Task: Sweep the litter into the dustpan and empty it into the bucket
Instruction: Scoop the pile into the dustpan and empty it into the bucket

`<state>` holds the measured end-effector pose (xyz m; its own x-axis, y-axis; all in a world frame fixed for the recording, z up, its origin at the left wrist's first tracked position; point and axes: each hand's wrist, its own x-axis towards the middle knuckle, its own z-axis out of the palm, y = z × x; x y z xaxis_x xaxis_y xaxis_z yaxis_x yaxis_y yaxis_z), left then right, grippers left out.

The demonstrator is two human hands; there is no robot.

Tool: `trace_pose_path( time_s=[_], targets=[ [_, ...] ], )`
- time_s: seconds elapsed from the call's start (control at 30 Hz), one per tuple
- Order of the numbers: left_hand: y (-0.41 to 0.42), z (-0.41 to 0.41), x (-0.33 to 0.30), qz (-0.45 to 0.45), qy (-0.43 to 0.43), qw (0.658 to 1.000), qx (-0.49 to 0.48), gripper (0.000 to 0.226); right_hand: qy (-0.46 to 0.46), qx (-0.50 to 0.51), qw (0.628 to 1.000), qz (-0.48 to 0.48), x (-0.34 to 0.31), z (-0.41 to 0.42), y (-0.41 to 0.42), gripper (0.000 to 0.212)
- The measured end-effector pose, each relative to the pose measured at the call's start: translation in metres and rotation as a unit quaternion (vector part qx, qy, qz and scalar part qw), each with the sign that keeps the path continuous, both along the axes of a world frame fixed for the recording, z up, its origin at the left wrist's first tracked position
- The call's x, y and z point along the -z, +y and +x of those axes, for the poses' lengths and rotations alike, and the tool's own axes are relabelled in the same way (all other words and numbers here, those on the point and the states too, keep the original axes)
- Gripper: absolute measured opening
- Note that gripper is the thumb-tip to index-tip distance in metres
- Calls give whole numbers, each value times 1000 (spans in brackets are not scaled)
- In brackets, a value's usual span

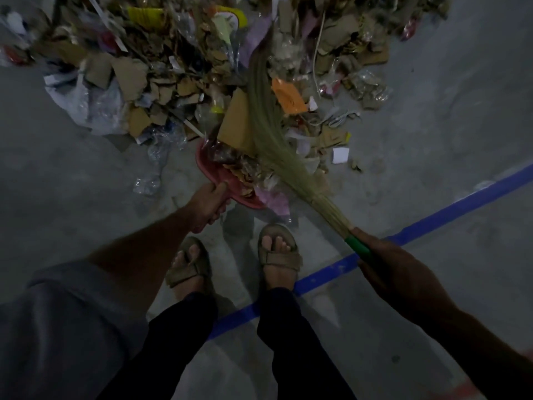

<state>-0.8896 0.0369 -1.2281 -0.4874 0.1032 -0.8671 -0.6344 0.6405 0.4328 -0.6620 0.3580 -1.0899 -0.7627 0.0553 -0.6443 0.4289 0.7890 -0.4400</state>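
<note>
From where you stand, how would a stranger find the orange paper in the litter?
Start at the big litter pile on the grey floor. Follow the broom bristles up from the red dustpan; the orange paper lies just right of them, the only bright orange sheet among brown cardboard.

**Non-task items in view: floor, tape, footwear, clothing**

- Concrete floor (432,145): grey, dusty, dimly lit, filling the whole scene.
- Blue tape line (450,210): runs diagonally across the floor from the right edge down toward the lower centre, passing under and behind the feet.
- Left sandal (189,265): tan, strapped, open-toed, planted on the floor.
- Right sandal (281,256): same make, set slightly further forward, beside the tape line.
- Dark trousers (291,336): cover both legs down to the ankles.
- Grey sleeve (57,321): short, loose, at lower left.
</note>
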Motion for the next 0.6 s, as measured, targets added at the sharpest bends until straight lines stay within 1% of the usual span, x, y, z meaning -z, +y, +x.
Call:
trace_pose_path(
  time_s=[0.13, 0.3, 0.47, 0.6],
  targets=[
    [4, 14, -6, 24, 12, 999, -33, 50, 10, -5, 1000, 7, -2, 5, -4, 70],
    [-7, 24, -46, 41, 25, 998, -41, 54, 14, 3, 1000, -8, -45, 17, -13, 72],
    [-14, 29, -117, 49, 22, 996, -71, 54, 19, 3, 1000, -4, -114, 19, -31, 75],
    [-14, 25, -201, 71, 24, 991, -107, 52, 49, -8, 999, 5, -188, 14, -46, 70]
  ],
)
